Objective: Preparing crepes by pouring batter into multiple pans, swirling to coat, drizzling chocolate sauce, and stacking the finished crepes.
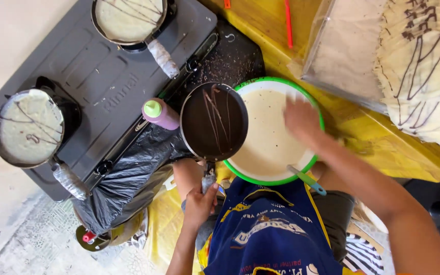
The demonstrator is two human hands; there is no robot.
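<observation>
left hand (198, 202) fingers clamped on the handle of the dark pan (214, 121), held tilted over the rim of the green-rimmed bowl (281, 180) of pale batter | right hand (301, 118) blurred above the batter, finger state cannot tell | purple squeeze bottle (161, 113) just beside the pan | stove (98, 76) with two filled pans (27, 127)

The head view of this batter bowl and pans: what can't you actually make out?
- Right hand: motion-blurred over the green-rimmed bowl; fingers unclear.
- Dark pan hides the bowl's left rim.
- Left hand covers the pan handle.
- Stacked crepes: cut off at the right edge.
</observation>
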